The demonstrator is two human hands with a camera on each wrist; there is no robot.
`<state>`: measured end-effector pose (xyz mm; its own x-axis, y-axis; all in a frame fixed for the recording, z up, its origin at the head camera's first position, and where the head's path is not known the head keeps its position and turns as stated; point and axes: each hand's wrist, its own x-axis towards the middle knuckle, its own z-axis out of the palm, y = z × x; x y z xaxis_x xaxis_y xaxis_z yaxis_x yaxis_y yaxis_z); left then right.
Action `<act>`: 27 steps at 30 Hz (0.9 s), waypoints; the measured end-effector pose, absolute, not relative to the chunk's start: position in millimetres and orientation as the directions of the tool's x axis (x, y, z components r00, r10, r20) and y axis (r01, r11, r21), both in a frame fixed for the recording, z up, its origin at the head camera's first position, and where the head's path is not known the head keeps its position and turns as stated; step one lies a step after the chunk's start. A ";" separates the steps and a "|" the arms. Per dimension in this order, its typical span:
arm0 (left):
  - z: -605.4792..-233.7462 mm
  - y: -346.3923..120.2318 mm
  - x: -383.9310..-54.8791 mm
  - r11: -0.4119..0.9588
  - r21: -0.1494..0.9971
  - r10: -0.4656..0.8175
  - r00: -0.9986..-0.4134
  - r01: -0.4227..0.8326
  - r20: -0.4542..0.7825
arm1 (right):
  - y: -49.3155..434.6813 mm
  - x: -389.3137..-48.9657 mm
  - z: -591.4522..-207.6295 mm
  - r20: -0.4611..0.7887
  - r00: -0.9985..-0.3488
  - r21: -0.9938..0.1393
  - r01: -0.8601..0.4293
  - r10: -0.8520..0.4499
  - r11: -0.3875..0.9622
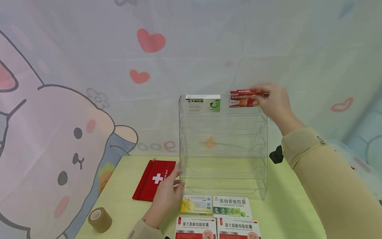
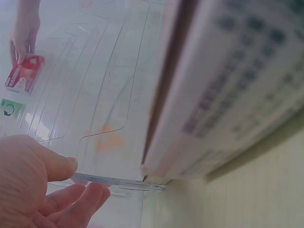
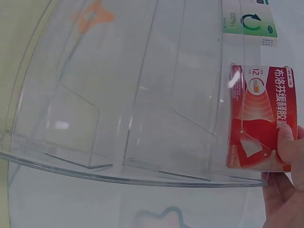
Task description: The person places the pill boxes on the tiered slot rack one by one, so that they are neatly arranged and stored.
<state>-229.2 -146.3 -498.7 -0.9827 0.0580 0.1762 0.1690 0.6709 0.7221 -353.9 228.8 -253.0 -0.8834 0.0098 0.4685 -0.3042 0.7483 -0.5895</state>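
Pale cartoon cloth [image 1: 253, 39] hangs behind everything, and a yellow-green table [image 1: 286, 205] lies below. On it stands the tall, tiered clear rack [image 1: 223, 135]. Left of the rack lies a red pouch [image 1: 152, 184]; before its foot sit two white-and-red boxes [image 1: 195, 228], with a white-and-green box [image 1: 232, 206] and a yellow box [image 1: 196, 204] closer to the rack. Well to its left is a tape roll [image 1: 102, 222]. On the rack's top tier, a green-and-white box [image 1: 203, 103] fills the left end; the red box [image 1: 241, 99] is at the right end, behind the front lip. My right hand [image 1: 273, 99] pinches it by its outer end, and my left hand [image 1: 168, 191] grips the rack's left wall between thumb and fingers.

Through see-through plastic I can't be sure the red box's base touches the tier. Released while propped on the lip, it could topple forward; pushing hard up there could slide the rack if my left grip slackened.

The gap between the top boxes gives slack inward; the rack's right wall crowds my fingers outward. Boxes hem its foot; more room shows to its right.
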 end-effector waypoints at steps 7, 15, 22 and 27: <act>-498.5 -147.7 -228.6 0.675 0.717 0.060 -0.982 0.172 0.179 | 229.4 -354.9 -261.1 0.479 -0.878 -0.579 -0.319 -0.003 0.750; -497.7 -147.9 -228.0 0.674 0.718 0.061 -0.981 0.177 0.185 | 228.5 -355.7 -269.3 0.487 -0.873 -0.541 -0.310 -0.010 0.781; -498.8 -148.0 -229.7 0.672 0.720 0.060 -0.982 0.173 0.180 | 226.6 -357.2 -273.3 0.490 -0.872 -0.501 -0.298 -0.018 0.812; -499.6 -148.1 -230.7 0.668 0.725 0.060 -0.983 0.168 0.173 | 225.5 -357.3 -273.9 0.482 -0.876 -0.500 -0.288 -0.013 0.817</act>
